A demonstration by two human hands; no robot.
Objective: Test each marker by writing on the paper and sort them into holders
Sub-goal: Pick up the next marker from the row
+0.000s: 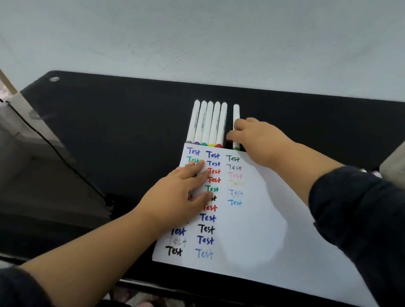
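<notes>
Head view: right hand (259, 140) grips the green-capped marker (236, 112) just beyond the paper (263, 232), long axis pointing away; left hand (181, 190) presses flat on the paper.

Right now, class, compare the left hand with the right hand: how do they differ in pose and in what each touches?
The left hand lies flat with straight fingers pressing on the paper; the right hand curls its fingers round a green-capped marker. The left hand covers some written "Test" words; the right hand reaches past the paper's top edge, beside the row of five markers. Both wear dark sleeves.
</notes>
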